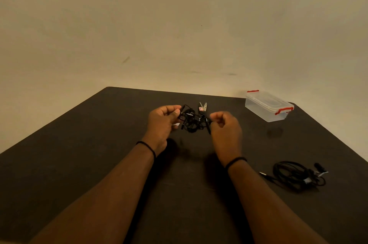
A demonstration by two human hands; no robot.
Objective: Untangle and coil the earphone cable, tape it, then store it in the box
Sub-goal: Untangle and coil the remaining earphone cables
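bare forearms, no sleeves, thin black band on each wrist

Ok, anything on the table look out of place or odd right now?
Nothing damaged or spilled. The earphone cable between both hands is still a tangled knot. The box sits lid-closed at the far right corner, and a second cable bundle lies loosely coiled near the right edge.

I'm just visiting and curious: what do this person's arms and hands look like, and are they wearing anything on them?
Both forearms are bare, with no sleeves in view. The left hand and right hand wear no gloves. Each wrist carries a thin black band: the left wristband and the right wristband. No rings or watch are visible.
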